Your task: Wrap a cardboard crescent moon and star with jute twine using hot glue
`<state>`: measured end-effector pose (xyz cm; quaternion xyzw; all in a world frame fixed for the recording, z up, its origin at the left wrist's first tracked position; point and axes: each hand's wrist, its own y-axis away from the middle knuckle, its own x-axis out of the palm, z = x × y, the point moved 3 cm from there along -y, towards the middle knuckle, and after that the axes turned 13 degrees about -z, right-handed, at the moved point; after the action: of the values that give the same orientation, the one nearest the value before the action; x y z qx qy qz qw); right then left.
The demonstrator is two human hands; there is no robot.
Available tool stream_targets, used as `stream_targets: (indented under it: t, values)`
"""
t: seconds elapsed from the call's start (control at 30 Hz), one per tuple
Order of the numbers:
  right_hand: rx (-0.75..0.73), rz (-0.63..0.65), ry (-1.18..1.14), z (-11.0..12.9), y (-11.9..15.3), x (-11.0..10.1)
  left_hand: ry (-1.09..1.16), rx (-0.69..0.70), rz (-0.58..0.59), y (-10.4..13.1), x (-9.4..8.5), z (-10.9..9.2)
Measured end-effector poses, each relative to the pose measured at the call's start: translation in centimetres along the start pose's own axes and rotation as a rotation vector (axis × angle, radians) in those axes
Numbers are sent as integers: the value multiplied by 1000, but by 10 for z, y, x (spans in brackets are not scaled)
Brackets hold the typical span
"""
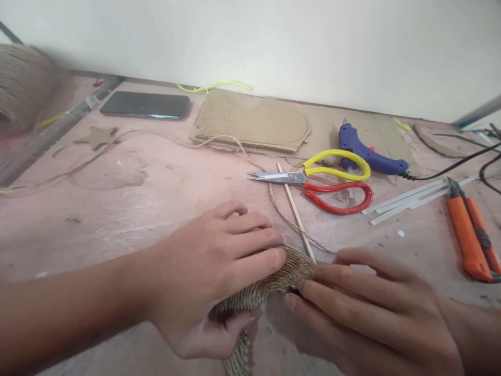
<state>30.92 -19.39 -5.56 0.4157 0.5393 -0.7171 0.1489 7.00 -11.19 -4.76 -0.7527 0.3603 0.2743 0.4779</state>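
Observation:
A curved piece wrapped in brown twine (270,279) lies near the front of the table. My left hand (219,266) is closed round its left part, fingers over the top and thumb beneath. At its right end, my right hand (376,308) grips the piece between fingers and thumb. A loose strand of twine (279,211) runs from my right hand back across the table to the left. Just behind the wrapped piece is a thin wooden stick (295,209), partly under scissors (291,178) with yellow and red handles.
Behind the scissors are cardboard pieces (250,122) and a blue glue gun (364,151). Glue sticks (407,201) and orange cutters (469,235) lie right. A phone (144,105), a cardboard star (97,138) and a large twine roll (23,83) are left. A wall (274,47) rises behind.

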Motion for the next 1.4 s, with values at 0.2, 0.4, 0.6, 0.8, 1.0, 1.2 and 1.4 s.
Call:
stream_targets:
  t: [0.2, 0.4, 0.6, 0.8, 1.0, 1.2, 1.4]
  values:
    - [-24, 21, 32, -2, -15, 3, 1, 7, -15, -1, -1, 0]
    - [-21, 25, 34, -4, -23, 2, 15, 13, -11, -2, 0, -1]
    - [-36, 55, -2, -2, -15, 3, 28, 4, 3, -2, 0, 1]
    - [-2, -6, 6, -5, -15, -2, 49, -9, 24, -2, 1, 2]
    - [-42, 50, -6, -7, -10, 0, 68, -13, 41, -2, 0, 3]
    - [124, -12, -43, -18, -9, 7, 118, 28, 16, -3, -4, 18]
    - [313, -28, -9, -27, -15, 10, 236, -40, -31, -5, -11, 26]
